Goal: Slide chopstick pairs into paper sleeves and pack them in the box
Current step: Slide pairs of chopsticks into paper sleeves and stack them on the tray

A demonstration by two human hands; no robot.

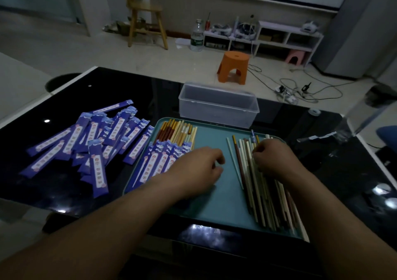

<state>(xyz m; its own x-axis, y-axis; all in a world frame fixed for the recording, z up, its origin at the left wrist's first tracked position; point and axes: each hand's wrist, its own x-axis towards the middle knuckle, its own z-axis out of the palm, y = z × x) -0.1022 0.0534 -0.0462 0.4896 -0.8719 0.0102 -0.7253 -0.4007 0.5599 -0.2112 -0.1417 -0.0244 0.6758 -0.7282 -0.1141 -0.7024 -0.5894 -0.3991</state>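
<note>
Plainly, from the head view, my left hand rests loosely curled and empty on the teal tray. My right hand curls into the loose chopsticks; whether it pinches one I cannot tell. They look stiff, light and slick, so I'd grip a pair mid-length. Flimsy paper sleeves lie left on the tabletop, with the box behind.

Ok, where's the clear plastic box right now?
In the head view, near the centre, the clear plastic box stands on the black table, just beyond the far edge of the teal tray, with the orange stool behind it.
</note>
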